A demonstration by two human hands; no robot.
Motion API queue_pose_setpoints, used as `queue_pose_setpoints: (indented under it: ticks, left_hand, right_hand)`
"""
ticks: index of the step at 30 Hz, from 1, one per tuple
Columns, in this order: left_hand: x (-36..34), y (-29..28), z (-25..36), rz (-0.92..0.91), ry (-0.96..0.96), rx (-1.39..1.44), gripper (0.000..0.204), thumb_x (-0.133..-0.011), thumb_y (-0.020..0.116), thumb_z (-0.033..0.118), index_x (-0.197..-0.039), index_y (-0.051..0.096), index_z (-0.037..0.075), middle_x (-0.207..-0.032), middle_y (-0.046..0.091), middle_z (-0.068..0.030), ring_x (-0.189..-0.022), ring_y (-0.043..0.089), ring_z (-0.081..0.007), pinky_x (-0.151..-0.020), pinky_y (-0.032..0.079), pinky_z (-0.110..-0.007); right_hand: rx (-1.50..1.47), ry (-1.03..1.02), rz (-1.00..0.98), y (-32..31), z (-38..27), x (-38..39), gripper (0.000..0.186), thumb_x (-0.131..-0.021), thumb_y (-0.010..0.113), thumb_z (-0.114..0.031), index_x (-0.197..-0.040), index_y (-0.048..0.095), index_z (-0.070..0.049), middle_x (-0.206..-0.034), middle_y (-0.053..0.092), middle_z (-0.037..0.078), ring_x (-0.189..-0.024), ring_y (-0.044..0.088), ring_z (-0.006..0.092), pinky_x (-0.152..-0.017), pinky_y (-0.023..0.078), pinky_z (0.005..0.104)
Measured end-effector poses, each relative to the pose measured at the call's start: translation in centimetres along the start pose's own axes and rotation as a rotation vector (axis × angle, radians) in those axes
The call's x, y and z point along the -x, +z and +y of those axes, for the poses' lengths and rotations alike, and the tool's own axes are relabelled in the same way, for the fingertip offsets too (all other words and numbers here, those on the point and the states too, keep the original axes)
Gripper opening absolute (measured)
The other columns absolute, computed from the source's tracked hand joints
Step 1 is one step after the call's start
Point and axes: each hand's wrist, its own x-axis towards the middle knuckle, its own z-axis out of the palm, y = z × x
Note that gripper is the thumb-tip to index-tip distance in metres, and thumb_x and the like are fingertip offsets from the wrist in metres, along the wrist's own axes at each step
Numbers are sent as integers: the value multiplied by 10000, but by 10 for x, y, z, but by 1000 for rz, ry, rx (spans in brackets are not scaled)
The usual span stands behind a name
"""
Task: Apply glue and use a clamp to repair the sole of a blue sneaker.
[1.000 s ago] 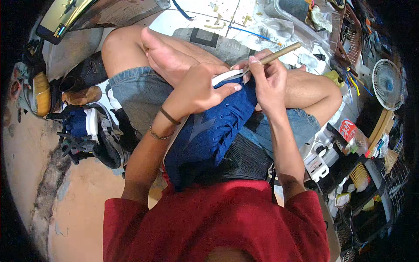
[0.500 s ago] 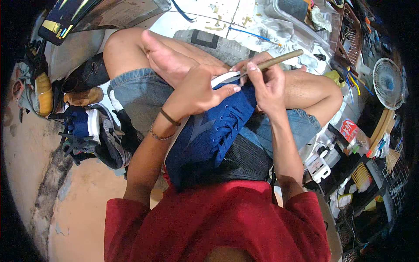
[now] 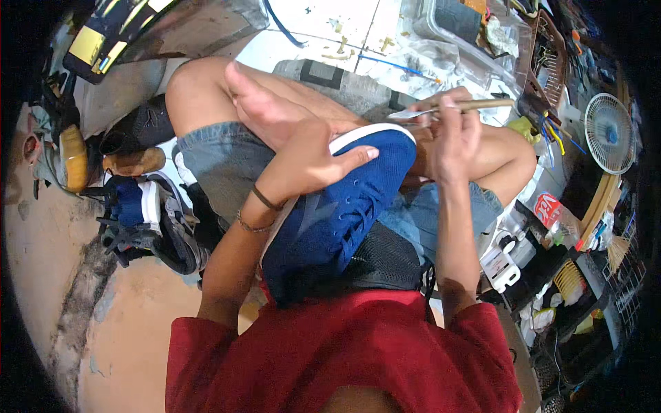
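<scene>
A blue knit shoe (image 3: 330,199) with dark laces and a white sole edge lies across my lap, its toe pointing away from me. Around the toe's left side my left hand (image 3: 310,155) is closed, the thumb pressed on the blue upper and the fingers hidden beneath. Away to the right of the toe, my right hand (image 3: 453,134) grips a tool with a long brown handle (image 3: 489,105). A pale, narrow blade-like end (image 3: 407,116) points left from it, blurred and apart from the shoe.
More shoes (image 3: 148,213) are piled at my left. On the right are a white fan (image 3: 611,133), a plastic bottle with a red label (image 3: 553,213) and a brown basket (image 3: 549,62). Ahead, a blue-handled thin stick (image 3: 396,66) and scraps lie on white tiles.
My right hand has moved right with the tool, off the shoe's toe. The toe's white edge is now uncovered, while my left hand keeps its hold.
</scene>
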Motion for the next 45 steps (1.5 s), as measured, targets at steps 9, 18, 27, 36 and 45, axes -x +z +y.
queue_pose_setpoints:
  ticks: [9,18,27,36,45]
  left_hand:
    - [-4,-5,-2,-95,-155,231,332,-995,564,197,-1181,647,-66,-1087,708,-116,-994,629,-131,-895,483,-269]
    - [-8,-18,-21,-35,-331,460,359,-1061,436,239,-1283,500,-36,-1168,615,-108,-1104,555,-169,-979,413,-270]
    - [-40,-35,11,-178,-400,521,272,-1068,422,227,-954,571,29,-866,512,32,-837,433,-55,-766,388,-216]
    - [-37,-39,0,-237,-475,624,259,-1064,437,235,-951,562,39,-819,465,66,-757,396,-20,-651,353,-188]
    - [-38,-36,6,-194,-494,652,216,-1064,424,222,-948,518,66,-824,442,50,-734,385,-33,-657,350,-186]
  right_hand:
    - [291,-355,17,-17,-40,-107,115,-927,660,-69,-995,644,21,-881,657,42,-790,636,111,-716,521,252]
    - [1051,-620,-169,26,-3,-255,285,-914,652,-294,-975,645,-15,-820,685,130,-825,655,305,-749,482,427]
    - [1281,-704,-292,28,7,-259,268,-841,711,-286,-1007,643,-87,-946,596,23,-958,578,211,-792,402,391]
    - [1278,-708,-300,28,6,-261,286,-833,722,-294,-981,646,-61,-925,601,45,-916,586,231,-777,402,410]
    - [465,-443,-10,17,-28,-253,251,-932,667,-198,-978,632,47,-822,680,109,-689,637,132,-628,497,270]
